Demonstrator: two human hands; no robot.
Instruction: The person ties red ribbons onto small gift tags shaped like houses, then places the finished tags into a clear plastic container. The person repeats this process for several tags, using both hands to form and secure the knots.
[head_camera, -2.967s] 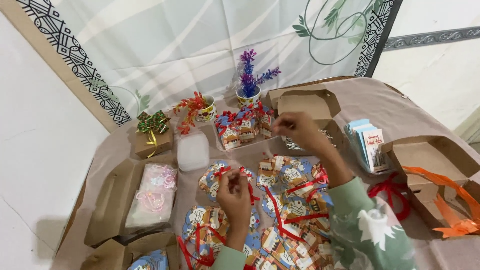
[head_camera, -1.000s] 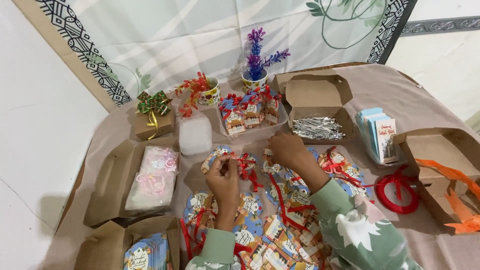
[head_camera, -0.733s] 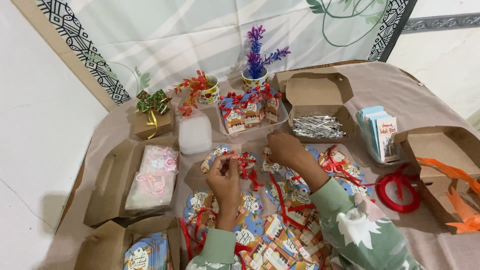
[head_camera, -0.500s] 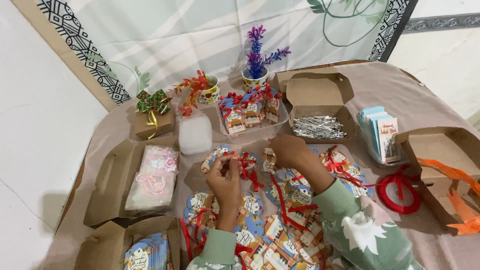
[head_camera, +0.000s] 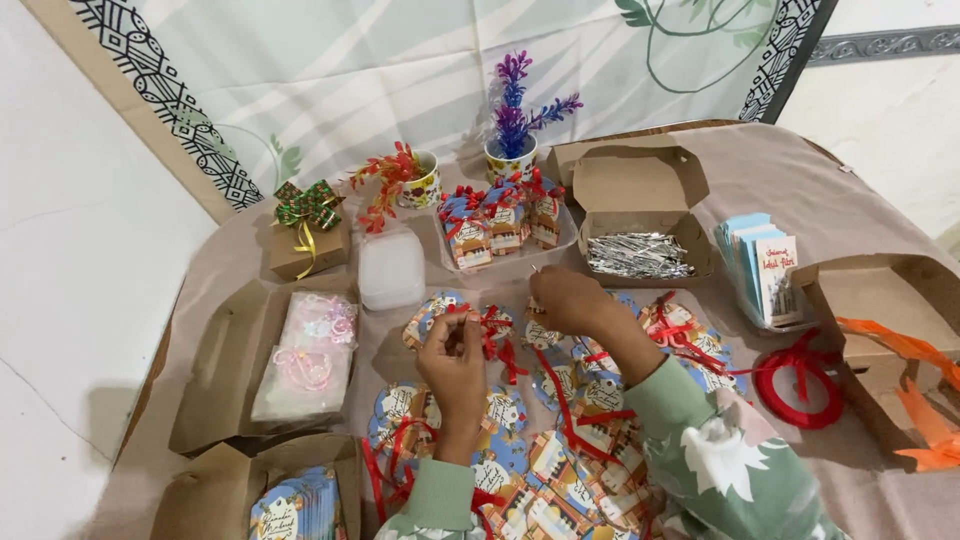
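A: What is the left hand doing?

B: Its fingers are pinched together on a round paper tag with a red ribbon bow. The tag is held up just above the pile of tags in the middle of the table.

A: And the right hand?

B: It is at about two o'clock from the left hand, quite near it. The fingers are curled in tight. A thin silver wire tie pokes out at the top of them, so the hand seems to be pinching it, but it is too small to be sure.

A: Where do the silver ties come from?

B: At one o'clock from the right hand sits an open brown box with a heap of shiny silver ties inside.

A: What else is around?

B: At twelve o'clock from the hands is a clear tray of little wrapped gifts. Behind it stands a pot with a purple plant. At three o'clock lies a red ribbon roll. At nine o'clock is a flat box with a clear bag of pink things. At eleven o'clock is a small brown box with a green bow.
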